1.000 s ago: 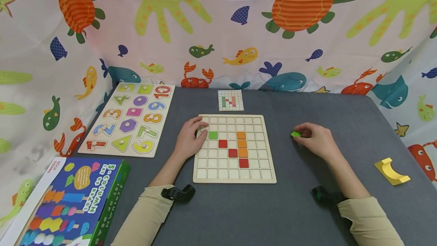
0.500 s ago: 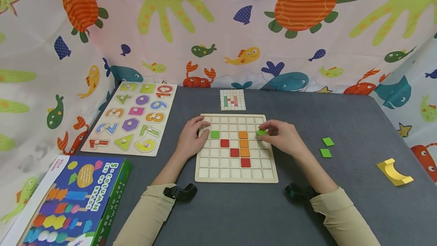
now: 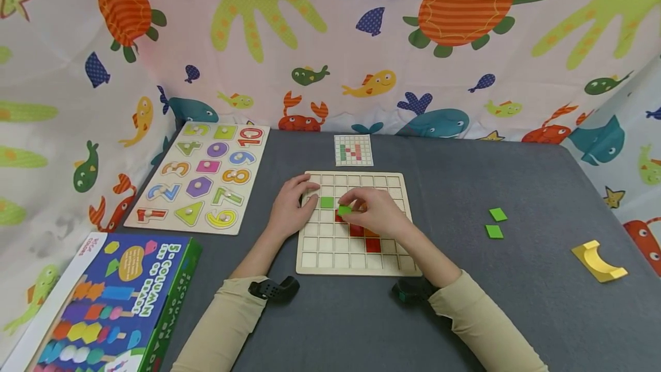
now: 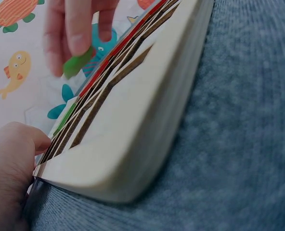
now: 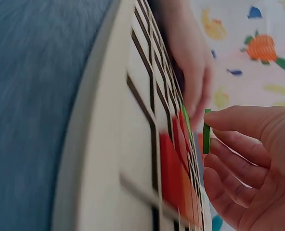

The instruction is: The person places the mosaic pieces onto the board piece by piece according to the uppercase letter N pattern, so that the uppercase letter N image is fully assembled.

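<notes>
A wooden grid board [image 3: 356,271] lies on the table. My left hand [image 3: 291,208] rests at its left edge, fingers and thumb touching the upper left part. Between thumb and fingers, my right hand [image 3: 379,211] pinches a green square tile [image 3: 344,210], held above the board close to a red tile [image 3: 338,217]. In the right wrist view, the pinched green tile [image 5: 207,131] stands on edge, apart from the board. Another green tile [image 3: 327,202] sits in a cell to the left. Red tiles [image 3: 373,245] step diagonally down rightward; the right hand partly covers the orange tiles [image 3: 371,233].
Behind the board lies a small pattern card [image 3: 353,151]. Two loose green tiles [image 3: 496,223] and a yellow arch block [image 3: 599,261] are on the right. A number puzzle board [image 3: 207,166] and a blue box [image 3: 119,291] occupy the left. A printed cloth [image 3: 341,22] hangs behind.
My right hand has carried the green tile leftward from the table's right side to over the board. Two green tiles on the table came into view. The left hand stays on the board.
</notes>
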Tool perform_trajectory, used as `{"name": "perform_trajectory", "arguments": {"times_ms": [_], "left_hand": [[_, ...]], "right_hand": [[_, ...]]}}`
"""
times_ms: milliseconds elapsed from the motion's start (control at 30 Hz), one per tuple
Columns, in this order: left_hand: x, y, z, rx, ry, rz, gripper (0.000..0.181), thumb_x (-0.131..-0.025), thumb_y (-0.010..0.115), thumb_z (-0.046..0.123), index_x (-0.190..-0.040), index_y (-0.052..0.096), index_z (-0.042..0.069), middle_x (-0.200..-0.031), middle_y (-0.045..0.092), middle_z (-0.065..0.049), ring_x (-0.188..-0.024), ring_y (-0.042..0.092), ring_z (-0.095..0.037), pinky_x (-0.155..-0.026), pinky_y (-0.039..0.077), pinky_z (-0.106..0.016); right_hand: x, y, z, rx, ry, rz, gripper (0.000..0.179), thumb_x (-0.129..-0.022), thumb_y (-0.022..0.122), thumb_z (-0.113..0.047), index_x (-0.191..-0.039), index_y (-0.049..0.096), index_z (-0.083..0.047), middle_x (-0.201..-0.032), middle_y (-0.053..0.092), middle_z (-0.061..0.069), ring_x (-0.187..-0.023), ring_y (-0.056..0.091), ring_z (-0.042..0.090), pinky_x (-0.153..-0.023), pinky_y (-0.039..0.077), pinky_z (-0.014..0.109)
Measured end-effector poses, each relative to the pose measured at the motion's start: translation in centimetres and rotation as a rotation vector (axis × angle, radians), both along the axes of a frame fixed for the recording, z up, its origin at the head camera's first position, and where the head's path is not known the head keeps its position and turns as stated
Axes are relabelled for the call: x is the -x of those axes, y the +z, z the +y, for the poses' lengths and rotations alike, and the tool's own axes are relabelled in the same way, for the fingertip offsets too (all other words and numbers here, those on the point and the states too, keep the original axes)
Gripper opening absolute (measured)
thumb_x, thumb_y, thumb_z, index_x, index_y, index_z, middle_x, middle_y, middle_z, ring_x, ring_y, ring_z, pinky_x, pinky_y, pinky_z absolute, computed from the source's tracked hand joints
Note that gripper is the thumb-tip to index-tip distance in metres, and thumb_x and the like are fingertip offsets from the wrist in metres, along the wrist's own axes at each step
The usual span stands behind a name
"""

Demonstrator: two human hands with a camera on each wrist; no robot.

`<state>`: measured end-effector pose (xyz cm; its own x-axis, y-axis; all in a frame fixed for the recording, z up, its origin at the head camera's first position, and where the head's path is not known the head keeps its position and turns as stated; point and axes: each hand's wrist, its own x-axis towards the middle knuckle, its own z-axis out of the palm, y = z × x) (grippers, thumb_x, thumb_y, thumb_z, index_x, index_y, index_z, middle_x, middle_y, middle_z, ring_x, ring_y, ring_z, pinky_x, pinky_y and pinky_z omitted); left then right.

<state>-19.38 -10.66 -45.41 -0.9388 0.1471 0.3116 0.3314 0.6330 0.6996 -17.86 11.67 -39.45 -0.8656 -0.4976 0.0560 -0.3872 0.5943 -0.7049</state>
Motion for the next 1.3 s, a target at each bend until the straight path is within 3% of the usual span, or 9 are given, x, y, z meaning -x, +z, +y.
{"name": "perform_trajectory", "arguments": {"times_ms": [233, 433, 700, 967, 1100, 1300], "left_hand": [[0.1, -0.1, 0.2, -0.006, -0.013, 0.027, 0.022, -0.092, 0.063, 0.015, -0.111, 0.072, 0.007, -0.137, 0.055, -0.014, -0.13, 0.045, -0.03, -0.105, 0.037, -0.049], [0.2, -0.2, 0.4, 0.003, -0.016, 0.014, 0.022, -0.093, 0.063, 0.015, -0.111, 0.072, 0.008, -0.138, 0.054, -0.013, -0.131, 0.044, -0.029, -0.107, 0.036, -0.048], [0.1, -0.1, 0.5, 0.007, -0.01, 0.019, 0.022, -0.093, 0.063, 0.015, -0.111, 0.072, 0.008, -0.136, 0.055, -0.014, -0.131, 0.045, -0.03, -0.106, 0.036, -0.049], [0.1, 0.0, 0.4, 0.01, -0.009, 0.002, 0.022, -0.093, 0.062, 0.016, -0.111, 0.072, 0.008, -0.137, 0.055, -0.013, -0.131, 0.044, -0.029, -0.107, 0.036, -0.048], [0.2, -0.2, 0.3, -0.004, -0.017, 0.016, 0.022, -0.093, 0.062, 0.015, -0.111, 0.072, 0.007, -0.137, 0.055, -0.014, -0.131, 0.045, -0.03, -0.107, 0.036, -0.047], [0.1, -0.1, 0.0, -0.01, -0.016, 0.021, 0.022, -0.093, 0.062, 0.015, -0.111, 0.072, 0.007, -0.137, 0.054, -0.015, -0.131, 0.045, -0.031, -0.107, 0.036, -0.047]], "right_hand": [[0.2, -0.6, -2.5, -0.042, 0.083, 0.064, 0.025, -0.083, 0.077, -0.01, -0.107, 0.071, -0.008, -0.1, 0.069, 0.002, -0.081, 0.061, 0.017, -0.071, 0.05, 0.027], [0.2, -1.0, -3.0, -0.066, 0.089, 0.095, 0.024, -0.082, 0.077, -0.006, -0.105, 0.071, -0.007, -0.097, 0.067, 0.004, -0.079, 0.057, 0.02, -0.07, 0.048, 0.029], [-0.1, -1.1, -2.5, -0.024, 0.105, 0.087, 0.025, -0.083, 0.077, -0.008, -0.107, 0.07, -0.007, -0.102, 0.069, 0.005, -0.088, 0.062, 0.02, -0.078, 0.053, 0.032], [-0.6, -0.9, -0.2, 0.027, 0.031, 0.025, 0.024, -0.086, 0.075, -0.014, -0.109, 0.071, -0.01, -0.101, 0.07, 0.001, -0.088, 0.063, 0.017, -0.08, 0.054, 0.033], [-0.9, -0.6, 1.9, 0.042, -0.016, 0.001, 0.022, -0.086, 0.074, -0.015, -0.108, 0.071, -0.013, -0.102, 0.07, 0.0, -0.09, 0.062, 0.018, -0.082, 0.054, 0.037], [-1.6, -0.3, 5.4, 0.033, -0.072, 0.001, 0.023, -0.087, 0.074, -0.015, -0.109, 0.071, -0.011, -0.104, 0.07, 0.002, -0.091, 0.062, 0.018, -0.078, 0.054, 0.034]]}}
